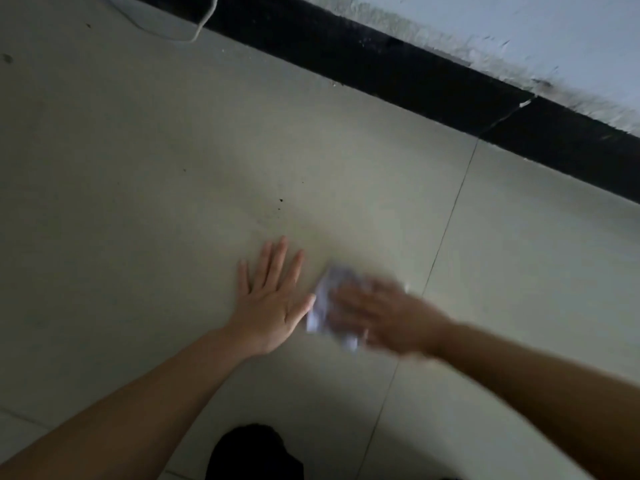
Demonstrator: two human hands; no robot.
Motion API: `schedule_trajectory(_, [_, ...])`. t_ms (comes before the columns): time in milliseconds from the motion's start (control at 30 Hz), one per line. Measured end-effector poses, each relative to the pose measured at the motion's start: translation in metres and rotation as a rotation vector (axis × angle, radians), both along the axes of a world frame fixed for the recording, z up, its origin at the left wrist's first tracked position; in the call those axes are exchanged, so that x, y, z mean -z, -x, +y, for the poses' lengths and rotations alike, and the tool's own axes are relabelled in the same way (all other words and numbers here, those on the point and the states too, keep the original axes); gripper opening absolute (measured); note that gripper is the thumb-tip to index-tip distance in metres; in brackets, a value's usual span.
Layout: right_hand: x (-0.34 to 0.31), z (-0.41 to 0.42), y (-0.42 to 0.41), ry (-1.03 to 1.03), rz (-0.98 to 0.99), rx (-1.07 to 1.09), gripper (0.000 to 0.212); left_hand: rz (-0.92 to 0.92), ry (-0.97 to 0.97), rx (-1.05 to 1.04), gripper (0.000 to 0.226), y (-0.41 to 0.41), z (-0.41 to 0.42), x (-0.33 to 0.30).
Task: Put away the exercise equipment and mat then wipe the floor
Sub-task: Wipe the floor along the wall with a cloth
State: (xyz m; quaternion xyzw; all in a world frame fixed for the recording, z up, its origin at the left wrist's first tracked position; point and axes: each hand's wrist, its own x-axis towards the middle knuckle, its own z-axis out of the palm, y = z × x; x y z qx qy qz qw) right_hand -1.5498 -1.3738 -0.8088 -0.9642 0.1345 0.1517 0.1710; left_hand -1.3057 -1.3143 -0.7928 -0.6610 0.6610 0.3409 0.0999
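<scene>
My left hand (268, 299) lies flat on the pale tiled floor (156, 188), fingers straight and spread. Just to its right, my right hand (377, 317) presses a crumpled white cloth (323, 306) against the floor. That hand is blurred by motion, and how its fingers lie on the cloth is unclear. A few small dark specks (280, 200) dot the tile just beyond the hands. No mat or exercise equipment is in view.
A black skirting board (398, 74) runs diagonally along the base of a pale wall (554, 32) at the top right. A white cable (204, 22) loops over the floor at the top left. A dark shape (252, 455) sits at the bottom edge.
</scene>
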Motion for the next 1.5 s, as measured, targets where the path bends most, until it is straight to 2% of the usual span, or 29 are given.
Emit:
schedule_trajectory(100, [-0.001,-0.117,-0.01,0.154,-0.007,0.351,0.062,0.023,-0.03,0.009,0.088,0.0,0.0,-0.003])
schedule_trajectory(167, [-0.012,-0.171,-0.019,0.13,0.125,0.587,0.06,0.041,-0.025,0.009,0.084,-0.001,-0.001,-0.003])
schedule_trajectory(200, [-0.015,-0.182,-0.025,0.102,0.193,0.686,0.06,0.048,-0.015,0.01,0.084,-0.001,-0.001,-0.003])
schedule_trajectory(267, [-0.013,-0.161,-0.039,0.138,0.179,0.763,0.069,0.068,-0.003,0.003,0.088,-0.002,0.0,-0.002])
schedule_trajectory(300, [-0.012,-0.133,-0.042,0.188,0.12,0.726,0.072,0.072,0.005,-0.004,0.091,-0.002,0.001,0.0])
schedule_trajectory(367, [-0.007,-0.053,-0.032,0.205,0.025,0.626,0.061,0.051,0.022,-0.017,0.097,0.0,0.0,0.002])
schedule_trajectory(467, [-0.016,0.089,-0.009,0.091,0.022,0.508,0.056,-0.002,0.059,-0.033,0.09,0.004,0.001,0.005])
schedule_trajectory(533, [-0.016,0.16,-0.001,0.059,0.035,0.323,0.053,-0.019,0.093,-0.034,0.089,0.005,0.003,0.007])
schedule_trajectory(600, [-0.012,0.186,0.003,0.006,0.073,0.199,0.047,-0.06,0.128,-0.025,0.092,0.005,0.005,0.011])
schedule_trajectory(667, [-0.004,0.173,0.009,-0.027,0.057,0.215,0.046,-0.083,0.195,-0.015,0.086,0.006,0.007,0.014])
schedule_trajectory(733, [-0.007,0.139,0.02,-0.008,0.06,0.45,0.05,-0.121,0.245,0.019,0.076,0.011,0.007,0.014])
schedule_trajectory(800, [-0.009,0.096,0.048,0.124,0.02,0.86,0.057,-0.145,0.322,0.107,0.07,0.017,0.005,0.012])
schedule_trajectory(900, [-0.017,0.049,0.112,0.072,0.169,1.39,0.059,-0.072,0.411,0.325,0.066,0.032,-0.002,0.009])
schedule_trajectory(1000, [-0.027,0.041,0.165,-0.072,0.258,1.954,0.06,-0.047,0.32,0.433,0.074,0.054,-0.018,0.004])
schedule_trajectory(1033, [-0.027,0.045,0.168,-0.058,0.286,2.032,0.061,-0.049,0.265,0.421,0.079,0.061,-0.024,0.004])
schedule_trajectory(1067, [-0.029,0.049,0.159,-0.051,0.315,2.029,0.061,-0.056,0.2,0.398,0.082,0.065,-0.029,0.004])
schedule_trajectory(1133, [-0.025,0.071,0.115,-0.051,0.312,1.856,0.061,-0.067,0.142,0.37,0.083,0.07,-0.036,0.002])
schedule_trajectory(1267, [-0.025,0.158,-0.018,0.045,0.097,1.233,0.06,-0.118,0.147,0.384,0.079,0.071,-0.036,-0.003])
schedule_trajectory(1367, [-0.021,0.186,-0.039,-0.053,0.07,0.917,0.056,-0.147,0.175,0.441,0.067,0.072,-0.04,-0.008])
schedule_trajectory(1433, [-0.016,0.185,-0.001,-0.014,0.068,0.917,0.054,-0.129,0.24,0.581,0.065,0.075,-0.055,-0.01])
schedule_trajectory(1500, [-0.011,0.184,0.059,0.049,0.097,1.187,0.056,-0.155,0.223,0.761,0.064,0.083,-0.076,-0.013])
